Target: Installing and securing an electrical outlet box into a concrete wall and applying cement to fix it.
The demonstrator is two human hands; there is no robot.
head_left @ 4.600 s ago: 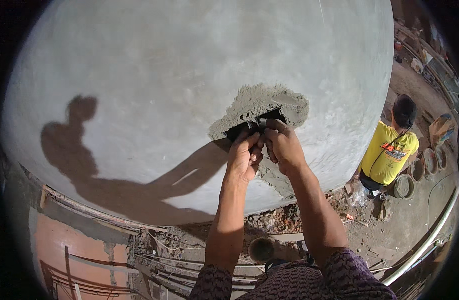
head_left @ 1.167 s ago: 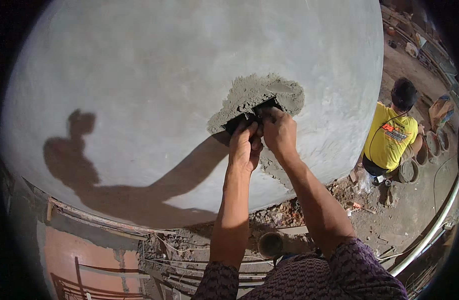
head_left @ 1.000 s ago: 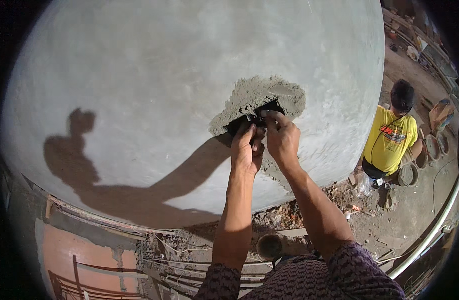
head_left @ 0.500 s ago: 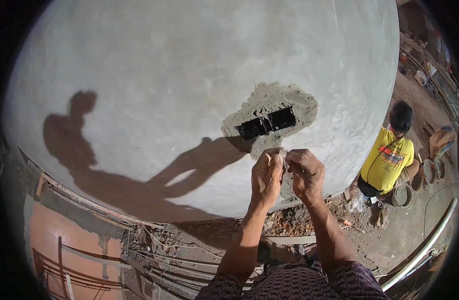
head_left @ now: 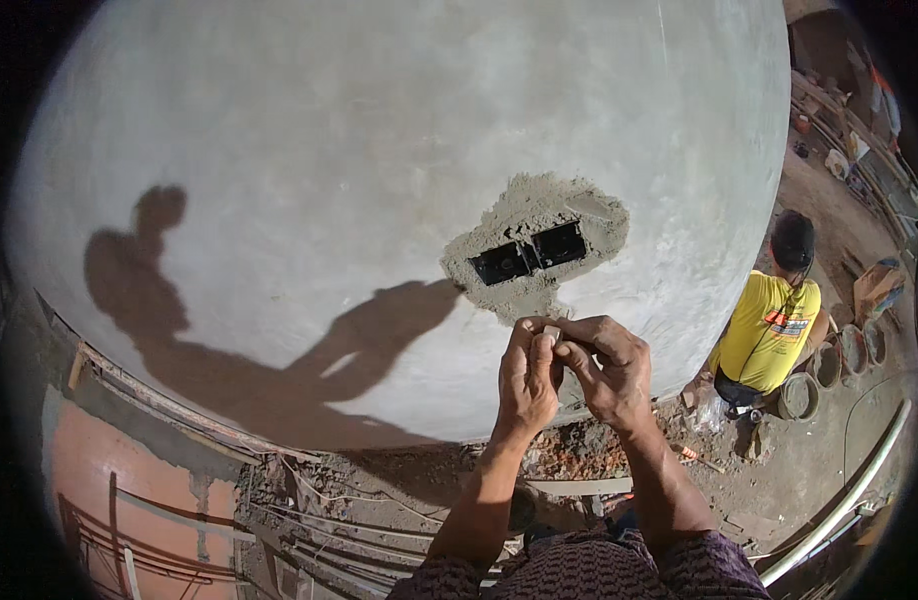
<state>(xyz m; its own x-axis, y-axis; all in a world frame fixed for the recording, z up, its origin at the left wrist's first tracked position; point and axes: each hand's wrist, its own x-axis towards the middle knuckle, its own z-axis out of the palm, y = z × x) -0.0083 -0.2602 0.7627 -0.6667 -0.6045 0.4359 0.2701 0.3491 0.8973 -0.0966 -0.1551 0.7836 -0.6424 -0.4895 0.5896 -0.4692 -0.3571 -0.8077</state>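
Note:
My left hand (head_left: 524,385) and my right hand (head_left: 614,375) meet just below a rough patch of grey mortar (head_left: 524,205) on a smooth, curved grey wall (head_left: 329,130). The fingers of both are closed round a small, pale grey piece (head_left: 548,333), mostly hidden, too small to make out. Set in the mortar, above my fingers, are two black rectangular boxes (head_left: 501,264), side by side and slightly tilted, open toward me. My shadow falls on the wall at the left.
A co-worker in a yellow shirt (head_left: 769,340) crouches at the right beside several buckets (head_left: 797,398). A long white pipe (head_left: 839,500) lies at the lower right. Rubble (head_left: 579,460) and cables run along the wall's foot. An orange panel (head_left: 129,450) is at the lower left.
Both hands have come down and away from the black boxes, which now show fully. Since half a second ago they have dropped slightly further, still together round the small piece.

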